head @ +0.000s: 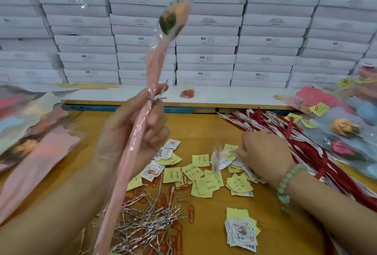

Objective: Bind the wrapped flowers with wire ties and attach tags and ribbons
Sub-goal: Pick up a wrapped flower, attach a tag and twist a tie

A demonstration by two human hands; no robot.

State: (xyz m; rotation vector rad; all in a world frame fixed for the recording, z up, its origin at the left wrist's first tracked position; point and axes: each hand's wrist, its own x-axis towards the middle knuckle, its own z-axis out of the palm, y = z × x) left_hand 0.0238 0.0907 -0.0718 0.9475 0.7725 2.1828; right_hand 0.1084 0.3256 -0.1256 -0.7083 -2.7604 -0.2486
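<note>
left hand (130, 132) raised above the table (204, 124), fingers clamped round the wrapped flower (155, 64), bloom tilted up and right, wire tie (158, 97) by the thumb. right hand (263, 152) low over the tags (206, 183), fingers curled; cannot tell whether they hold one.

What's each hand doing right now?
Left hand: grips the wrapped flower by its wire tie.
Right hand: fingers curled, apparently pinching a blurred tag.

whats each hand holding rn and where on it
Left hand grips the wrapped flower around its pink stem wrap, just below the wire tie. Right hand is curled over the tags; whether it pinches one cannot be told.
</note>
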